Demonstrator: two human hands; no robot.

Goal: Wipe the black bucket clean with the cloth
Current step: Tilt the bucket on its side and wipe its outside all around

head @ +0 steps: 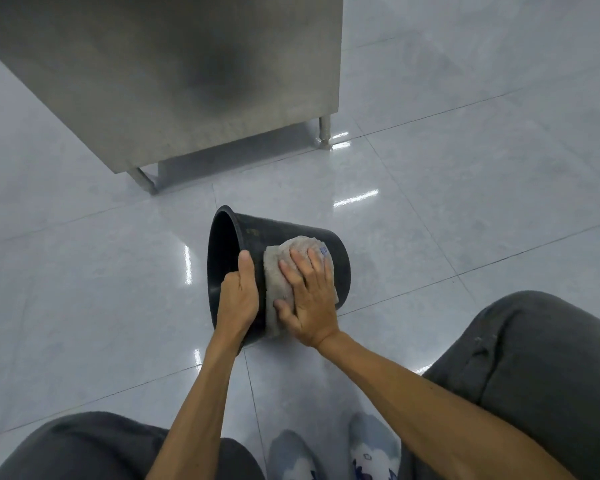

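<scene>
While the round black plastic bucket (291, 237) lies on its side on the shiny tile floor (465, 168), the left hand (238, 299) grips its rim. Just beside that grip, the right hand (309, 296) presses flat, fingers spread, on the grey fuzzy cloth (281, 271). The outside is being wiped; next, rub along and turn it.

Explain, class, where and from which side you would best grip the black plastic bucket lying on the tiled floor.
Probably the rim at the black plastic bucket's open mouth, approached from the left: the bucket lies on its side, mouth pointing left, so the thin rim can be pinched, thumb outside, as the left hand does while the right hand presses the grey cloth.
</scene>
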